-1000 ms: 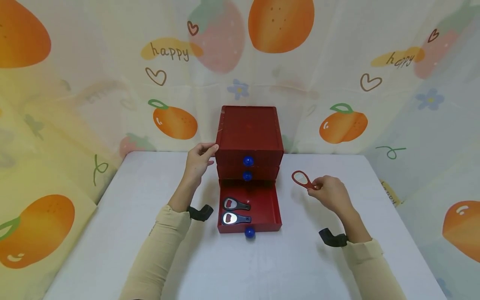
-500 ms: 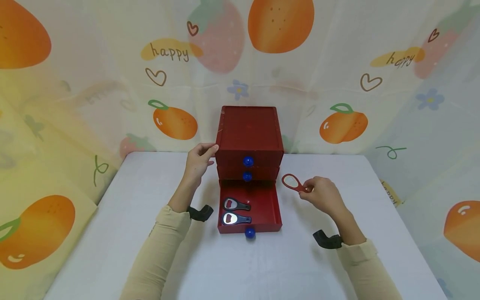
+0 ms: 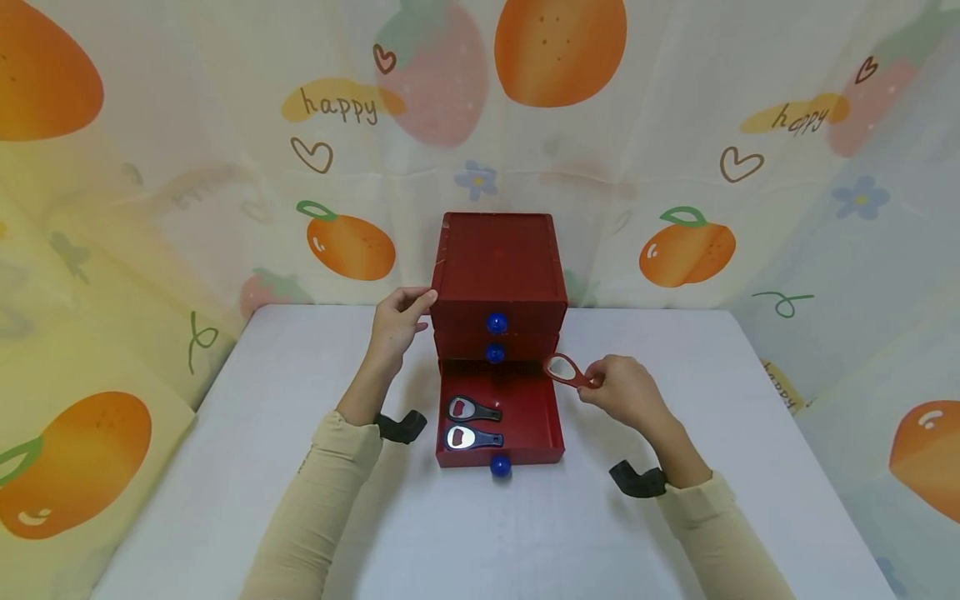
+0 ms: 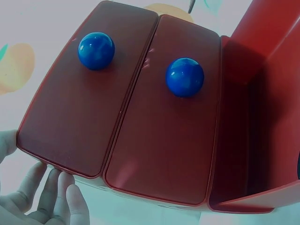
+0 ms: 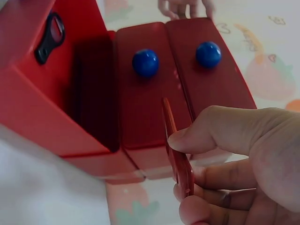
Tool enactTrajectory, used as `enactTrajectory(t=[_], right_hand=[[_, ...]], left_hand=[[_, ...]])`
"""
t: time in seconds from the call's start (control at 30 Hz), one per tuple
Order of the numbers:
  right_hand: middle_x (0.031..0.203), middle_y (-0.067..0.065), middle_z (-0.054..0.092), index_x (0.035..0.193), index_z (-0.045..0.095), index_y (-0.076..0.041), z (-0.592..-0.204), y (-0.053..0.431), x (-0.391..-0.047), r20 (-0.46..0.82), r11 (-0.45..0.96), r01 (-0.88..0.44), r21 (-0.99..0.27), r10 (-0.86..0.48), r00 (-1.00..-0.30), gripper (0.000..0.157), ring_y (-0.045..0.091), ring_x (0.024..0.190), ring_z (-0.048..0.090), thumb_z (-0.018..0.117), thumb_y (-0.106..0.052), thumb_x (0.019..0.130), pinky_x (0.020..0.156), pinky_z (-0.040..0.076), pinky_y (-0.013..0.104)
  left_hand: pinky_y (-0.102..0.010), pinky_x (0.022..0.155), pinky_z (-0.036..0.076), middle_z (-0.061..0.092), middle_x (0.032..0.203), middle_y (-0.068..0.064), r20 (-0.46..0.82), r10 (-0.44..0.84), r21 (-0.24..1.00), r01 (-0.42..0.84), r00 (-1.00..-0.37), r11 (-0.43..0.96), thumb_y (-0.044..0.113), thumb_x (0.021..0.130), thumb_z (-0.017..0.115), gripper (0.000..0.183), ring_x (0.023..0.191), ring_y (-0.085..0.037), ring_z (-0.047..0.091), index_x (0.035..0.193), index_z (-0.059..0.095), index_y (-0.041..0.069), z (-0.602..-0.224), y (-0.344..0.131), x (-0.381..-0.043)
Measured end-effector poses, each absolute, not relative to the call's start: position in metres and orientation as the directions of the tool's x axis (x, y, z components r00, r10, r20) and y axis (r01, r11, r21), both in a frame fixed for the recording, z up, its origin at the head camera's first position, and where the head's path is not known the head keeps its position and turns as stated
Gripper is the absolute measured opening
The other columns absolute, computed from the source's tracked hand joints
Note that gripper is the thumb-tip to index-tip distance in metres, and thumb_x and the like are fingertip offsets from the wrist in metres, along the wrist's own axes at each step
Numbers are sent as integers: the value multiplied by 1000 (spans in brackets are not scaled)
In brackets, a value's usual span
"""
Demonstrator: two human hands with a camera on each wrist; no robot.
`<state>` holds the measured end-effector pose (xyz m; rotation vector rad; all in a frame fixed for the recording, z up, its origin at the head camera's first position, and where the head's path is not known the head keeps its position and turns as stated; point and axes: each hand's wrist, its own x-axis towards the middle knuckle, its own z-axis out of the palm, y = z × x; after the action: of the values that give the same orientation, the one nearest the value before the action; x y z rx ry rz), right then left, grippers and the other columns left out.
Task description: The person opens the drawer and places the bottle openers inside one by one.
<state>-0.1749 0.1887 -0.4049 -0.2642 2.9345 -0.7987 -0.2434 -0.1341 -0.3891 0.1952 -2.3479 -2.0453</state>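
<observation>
My right hand (image 3: 626,390) pinches a red bottle opener (image 3: 566,371) with a shiny oval face by its handle end. The opener's head overlaps the back right of the pulled-out bottom drawer (image 3: 525,427) in the head view; the right wrist view shows the opener (image 5: 174,145) nearly edge-on. Two black-handled bottle openers, an upper one (image 3: 472,408) and a lower one (image 3: 472,437), lie inside that drawer at the left. With fairly straight fingers, my left hand (image 3: 396,325) touches the upper left side of the red drawer cabinet (image 3: 498,258), thumb near its front corner.
The cabinet's upper drawers are closed, with a blue knob (image 3: 497,323) on the top one and another blue knob (image 3: 495,353) below. A third knob (image 3: 500,467) is on the open drawer. The white table (image 3: 315,358) meets a fruit-patterned cloth (image 3: 600,183) behind.
My right hand has carried the red bottle opener leftward, from beside the cabinet to the open drawer's back right edge. My left hand and the drawers have stayed put.
</observation>
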Motion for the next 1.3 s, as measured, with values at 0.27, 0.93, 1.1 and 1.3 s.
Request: enactTrajectory(t=[0.27, 0.93, 1.1, 1.3], right_hand=[[72, 5, 66, 84, 73, -3, -412, 171, -176, -40, 864, -216, -454, -262, -964, 15, 16, 65, 53, 74, -16, 76, 56, 45, 25], [58, 2, 51, 57, 54, -11, -438, 121, -179, -91, 927, -197, -320, -237, -967, 35, 16, 55, 48, 79, -22, 78, 46, 33, 24], [60, 3, 53, 61, 55, -10, -442, 114, -179, -93, 940, -188, -284, -222, -971, 32, 18, 56, 49, 78, -22, 78, 46, 36, 27], [62, 4, 56, 60, 55, -10, -452, 105, -181, -78, 949, -213, -231, -237, -968, 28, 19, 59, 50, 75, -18, 78, 47, 41, 31]], left_hand=[[-40, 98, 53, 61, 124, -11, -79, -112, 987, -93, -991, 132, 38, 95, 62, 42, 110, -23, 59, 126, 60, 11, -389, -134, -243], [-41, 97, 53, 61, 126, -12, -87, -110, 986, -102, -990, 131, 38, 95, 62, 42, 110, -24, 58, 127, 60, 11, -391, -134, -244], [-41, 98, 53, 61, 125, -12, -83, -109, 986, -98, -991, 135, 39, 94, 62, 44, 109, -23, 58, 127, 60, 11, -390, -135, -245], [-44, 99, 52, 61, 125, -13, -74, -110, 987, -89, -991, 132, 39, 94, 62, 43, 108, -24, 57, 127, 60, 10, -390, -135, -245]])
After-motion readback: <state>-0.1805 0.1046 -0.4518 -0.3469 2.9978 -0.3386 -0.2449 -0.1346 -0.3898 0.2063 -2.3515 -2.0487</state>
